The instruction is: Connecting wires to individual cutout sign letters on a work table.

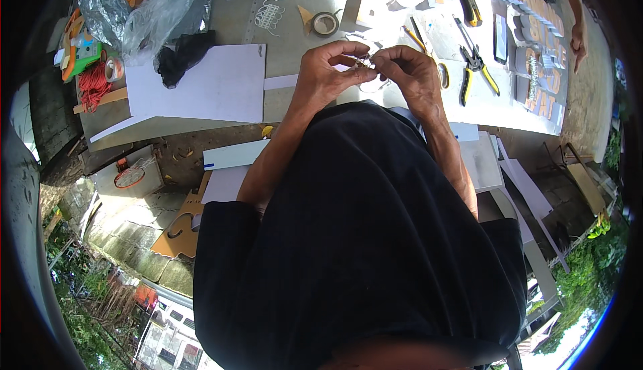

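Note:
Over the table, my left hand and my right hand meet fingertip to fingertip. Both are closed in a pinch on thin pale wire, whose ends are too small to make out. More of the pale wire seems to loop on the bright tabletop below the fingers. Just beyond my left hand lies a roll of tape. A pencil is beside my right hand. Farther right are wire strippers with yellow and black handles.
A yellow and black utility knife lies at the back. White strung modules rest left of the tape. Cut-out letters line the right side, near another person's hand. A white sheet and plastic bags occupy the left.

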A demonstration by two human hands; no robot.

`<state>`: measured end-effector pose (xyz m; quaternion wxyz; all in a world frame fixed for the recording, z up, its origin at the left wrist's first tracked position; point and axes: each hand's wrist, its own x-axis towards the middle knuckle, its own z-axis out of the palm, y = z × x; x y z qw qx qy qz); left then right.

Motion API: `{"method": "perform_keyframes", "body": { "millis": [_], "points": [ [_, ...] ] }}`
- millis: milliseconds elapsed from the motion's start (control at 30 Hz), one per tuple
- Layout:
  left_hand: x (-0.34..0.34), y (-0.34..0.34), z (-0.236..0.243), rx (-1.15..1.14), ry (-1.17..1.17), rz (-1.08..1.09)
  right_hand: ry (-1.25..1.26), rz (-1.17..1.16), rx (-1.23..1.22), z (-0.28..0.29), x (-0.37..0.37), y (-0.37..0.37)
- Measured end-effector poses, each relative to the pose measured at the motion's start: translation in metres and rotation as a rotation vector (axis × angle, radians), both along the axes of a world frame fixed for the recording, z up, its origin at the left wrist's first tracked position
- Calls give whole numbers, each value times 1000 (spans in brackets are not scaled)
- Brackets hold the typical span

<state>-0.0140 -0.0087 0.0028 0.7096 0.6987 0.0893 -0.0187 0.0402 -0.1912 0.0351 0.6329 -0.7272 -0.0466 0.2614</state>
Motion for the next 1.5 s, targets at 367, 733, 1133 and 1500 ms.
{"method": "perform_keyframes", "body": {
  "millis": [367, 733, 1133, 1500],
  "points": [
    [0, 2, -12, -195, -3, 57, 17, -18, 41, -6, 0, -1],
    [-1, -1, -10, -156, -78, 20, 10, -9, 70, -7, 0, 0],
    [1, 7, -8, -354, 82, 86, -292, 129, -68, -10, -5, -16],
    [-1, 6, 8, -407, 154, -106, -94, 119, -35, -4, 10, -30]
  ]
}}
